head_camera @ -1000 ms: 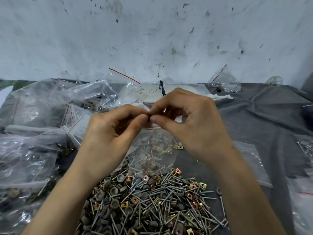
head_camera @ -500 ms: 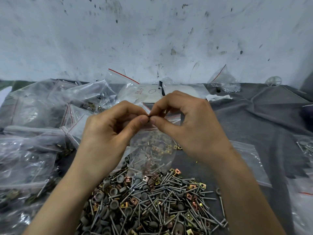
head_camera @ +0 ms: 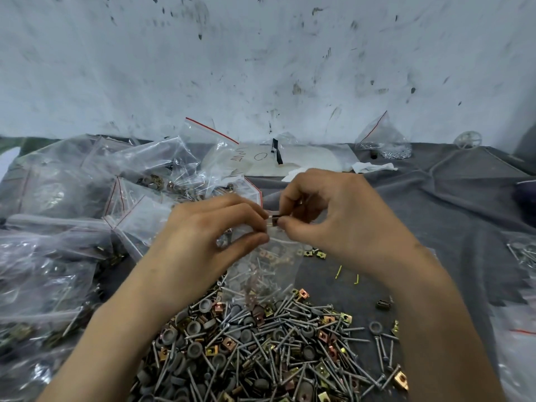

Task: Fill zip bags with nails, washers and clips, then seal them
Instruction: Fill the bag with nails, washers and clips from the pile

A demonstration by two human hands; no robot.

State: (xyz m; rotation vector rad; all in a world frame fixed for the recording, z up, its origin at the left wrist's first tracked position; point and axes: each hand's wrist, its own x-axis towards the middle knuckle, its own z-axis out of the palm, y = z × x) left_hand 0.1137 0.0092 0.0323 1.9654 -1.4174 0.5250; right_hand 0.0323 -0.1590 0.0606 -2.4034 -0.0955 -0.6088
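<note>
The left hand point(head_camera: 208, 236) and right hand point(head_camera: 342, 219) each pinch the top strip of the clear plastic zip bag point(head_camera: 261, 274), fingertips meeting mid-seam (probably pressing it closed). The bag hangs part-filled over the heap of grey nails, washers and brass clips point(head_camera: 261, 343) on the grey-clothed worktop point(head_camera: 435, 204).

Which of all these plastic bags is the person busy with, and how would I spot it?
Start at the big heap of nails, washers and clips on the grey cloth. Just above its far edge is a clear zip bag, its top pinched by the left hand and right hand. Unlike the pile of bags at the left, it alone is in hand.
</note>
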